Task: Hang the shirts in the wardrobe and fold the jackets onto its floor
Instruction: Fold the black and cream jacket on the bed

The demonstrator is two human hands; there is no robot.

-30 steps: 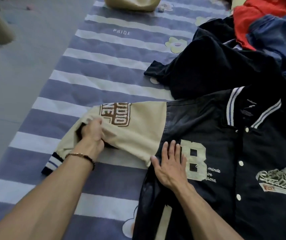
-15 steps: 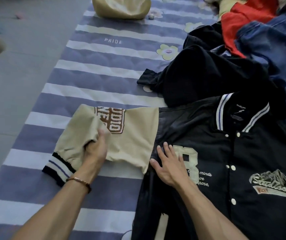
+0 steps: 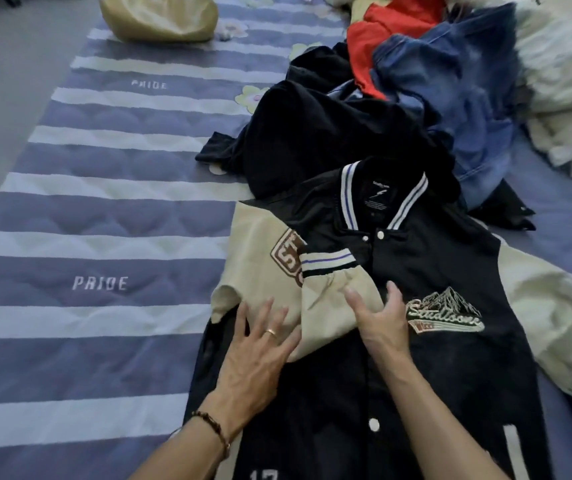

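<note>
Jacket point(image 3: 433, 368), the black varsity one with cream sleeves, lay face up on the striped bed cover point(image 3: 104, 220), snaps closed down its front. Its cream sleeve point(image 3: 277, 275) on my left side was folded in across the chest, the striped cuff point(image 3: 327, 261) lying just below the collar point(image 3: 381, 199). My left hand point(image 3: 255, 355) rested flat on that folded sleeve with its fingers spread and straight, gripping nothing, a ring on 1 finger and a beaded bracelet point(image 3: 213, 429) at the wrist. My right hand point(image 3: 381, 327) sat on the sleeve's inner edge beside the mountain patch point(image 3: 445, 311), fingers loosely extended and thumb out, also released rather than clenched. The other cream sleeve point(image 3: 554, 317) stretched out unfolded toward the right. Beyond the collar lay a heap of clothes: a black garment point(image 3: 312, 140) touching the jacket's shoulders, a blue denim piece point(image 3: 464, 91), a red garment point(image 3: 391, 26) and white fabric point(image 3: 564, 74) at the far right. A tan bag point(image 3: 160, 17) sat on the cover near its far left edge, well apart from the jacket.
</note>
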